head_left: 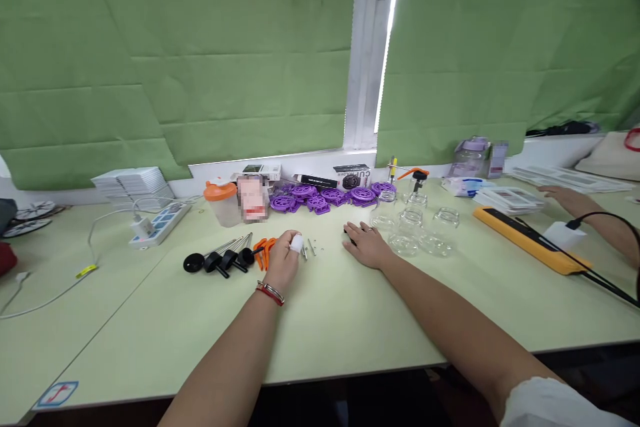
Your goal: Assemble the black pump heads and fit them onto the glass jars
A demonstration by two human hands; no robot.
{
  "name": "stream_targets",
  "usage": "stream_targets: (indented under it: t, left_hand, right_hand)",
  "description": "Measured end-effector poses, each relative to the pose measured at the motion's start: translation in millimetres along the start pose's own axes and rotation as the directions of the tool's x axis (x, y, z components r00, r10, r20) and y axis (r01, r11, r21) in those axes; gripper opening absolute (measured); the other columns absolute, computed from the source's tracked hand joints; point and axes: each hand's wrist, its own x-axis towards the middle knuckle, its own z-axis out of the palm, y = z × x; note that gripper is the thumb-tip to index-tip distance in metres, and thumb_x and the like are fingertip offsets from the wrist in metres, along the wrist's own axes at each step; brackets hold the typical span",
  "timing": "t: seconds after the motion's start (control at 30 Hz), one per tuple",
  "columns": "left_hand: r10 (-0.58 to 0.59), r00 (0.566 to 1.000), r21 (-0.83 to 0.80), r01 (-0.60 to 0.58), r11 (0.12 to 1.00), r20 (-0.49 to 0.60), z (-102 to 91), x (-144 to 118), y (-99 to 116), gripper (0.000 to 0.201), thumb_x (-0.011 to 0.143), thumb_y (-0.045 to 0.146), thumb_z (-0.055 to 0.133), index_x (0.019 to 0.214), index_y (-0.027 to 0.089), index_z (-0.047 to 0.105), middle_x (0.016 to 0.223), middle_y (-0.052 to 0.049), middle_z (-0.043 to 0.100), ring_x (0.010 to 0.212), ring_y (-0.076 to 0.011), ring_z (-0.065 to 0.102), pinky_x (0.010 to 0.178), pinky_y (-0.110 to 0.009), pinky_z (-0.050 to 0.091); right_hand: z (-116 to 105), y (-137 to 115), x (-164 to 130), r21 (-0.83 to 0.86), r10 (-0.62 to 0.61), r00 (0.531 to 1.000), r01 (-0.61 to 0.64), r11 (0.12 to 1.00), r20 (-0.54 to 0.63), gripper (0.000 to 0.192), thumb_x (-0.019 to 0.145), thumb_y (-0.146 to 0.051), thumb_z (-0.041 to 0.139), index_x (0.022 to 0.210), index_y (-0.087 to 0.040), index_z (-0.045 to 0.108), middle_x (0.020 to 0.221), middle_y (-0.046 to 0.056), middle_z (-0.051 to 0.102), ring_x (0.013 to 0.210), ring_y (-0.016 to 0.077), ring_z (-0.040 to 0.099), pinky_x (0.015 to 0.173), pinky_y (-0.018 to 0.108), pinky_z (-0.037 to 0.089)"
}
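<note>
My left hand (283, 261) rests on the table with its fingers curled in; a white cover wraps one fingertip, and whatever the fingers hold is hidden. Beside it lie orange lever-shaped parts (261, 255) and several black round caps (213, 261) with short spouts and thin metal rods. Small metal pins (312, 247) are scattered just right of that hand. My right hand (369, 247) lies palm down, fingers spread, over a small black piece (347, 235) that shows only in part. Clear glass jars (411, 223) stand close to the right of it.
Purple plastic parts (320, 199) are heaped at the back. An orange-lidded cup (221, 203) and a white power strip (163, 225) stand left. A yellow-orange power bar (530, 240) with cables lies right, near another person's hand (563, 199). A bottle with an orange lever (417, 180) stands behind the jars.
</note>
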Motion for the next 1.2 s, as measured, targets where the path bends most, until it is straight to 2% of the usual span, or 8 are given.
stream_targets:
  t: [0.1,0.2,0.33,0.43,0.53,0.9,1.07,1.2]
  left_hand:
    - [0.029,0.998,0.037,-0.027,0.999,-0.053,-6.5,5,-4,0.023,0.086,0.035,0.043,0.091,0.020,0.059,0.085,-0.003,0.062,0.079,-0.0169,0.057,0.072,-0.030,0.045]
    - [0.028,0.980,0.060,-0.017,0.998,-0.198,-18.8,12,-11,0.021,0.083,0.031,0.044,0.091,0.020,0.059,0.090,-0.004,0.062,0.085,-0.0185,0.057,0.078,-0.033,0.045]
    - [-0.085,0.905,0.030,0.107,0.994,-0.417,-36.8,22,-23,0.022,0.081,0.034,0.046,0.089,0.019,0.061,0.084,-0.003,0.061,0.077,-0.0175,0.056,0.070,-0.031,0.045]
    - [-0.219,0.836,-0.015,0.244,0.970,-0.503,-45.1,26,-33,0.020,0.077,0.034,0.048,0.080,0.019,0.060,0.071,-0.001,0.058,0.065,-0.0154,0.052,0.059,-0.027,0.042]
    - [-0.252,0.814,0.006,0.300,0.954,-0.523,-48.6,29,-42,0.019,0.075,0.034,0.048,0.075,0.019,0.060,0.064,0.000,0.055,0.061,-0.0147,0.048,0.054,-0.026,0.039]
    - [-0.224,0.836,0.108,0.317,0.942,-0.502,-53.2,33,-57,0.018,0.075,0.032,0.048,0.076,0.019,0.060,0.065,-0.002,0.057,0.065,-0.0179,0.051,0.062,-0.029,0.042]
    - [-0.209,0.838,0.139,0.318,0.938,-0.504,-54.3,34,-65,0.017,0.072,0.022,0.049,0.083,0.020,0.060,0.078,-0.004,0.062,0.074,-0.0202,0.055,0.068,-0.033,0.044]
    - [-0.188,0.852,0.151,0.295,0.944,-0.488,-56.7,35,-71,0.028,0.066,0.009,0.046,0.089,0.020,0.058,0.089,-0.005,0.064,0.084,-0.0196,0.058,0.077,-0.033,0.045]
  right_hand:
    - [-1,0,-1,0.008,0.000,1.000,0.000,1.000,0.000,0.067,0.089,-0.058,0.014,0.147,-0.023,0.022,0.154,0.000,0.020,0.137,0.0338,0.019,0.108,0.051,0.017]
    - [-2,-1,-3,0.016,-0.005,1.000,0.005,1.000,-0.008,0.069,0.089,-0.059,0.015,0.147,-0.023,0.023,0.153,0.000,0.022,0.137,0.0348,0.020,0.108,0.052,0.017]
    - [-2,-2,-5,0.030,-0.056,0.998,0.057,0.998,-0.015,0.069,0.089,-0.060,0.015,0.147,-0.023,0.023,0.153,0.000,0.023,0.137,0.0348,0.019,0.109,0.053,0.013]
    - [-2,-2,-5,0.029,-0.084,0.996,0.085,0.996,-0.011,0.069,0.089,-0.059,0.015,0.147,-0.023,0.022,0.153,0.001,0.022,0.138,0.0337,0.018,0.110,0.052,0.009]
    - [-2,-3,-6,0.029,-0.087,0.996,0.087,0.996,-0.004,0.069,0.089,-0.059,0.015,0.147,-0.023,0.021,0.153,0.001,0.021,0.139,0.0329,0.016,0.111,0.052,0.008]
    - [-2,-3,-5,0.043,-0.119,0.993,0.120,0.992,-0.016,0.073,0.088,-0.062,0.015,0.147,-0.019,0.023,0.153,0.005,0.022,0.139,0.0318,0.016,0.111,0.050,0.006]
    - [-1,-3,-6,0.033,-0.097,0.995,0.098,0.995,-0.034,0.074,0.088,-0.062,0.014,0.148,-0.018,0.016,0.154,0.006,0.018,0.140,0.0305,0.013,0.112,0.049,0.005]
    - [-1,-2,-6,0.031,-0.104,0.994,0.105,0.994,-0.034,0.072,0.088,-0.061,0.015,0.147,-0.020,0.021,0.154,0.005,0.018,0.140,0.0306,0.015,0.111,0.049,0.007]
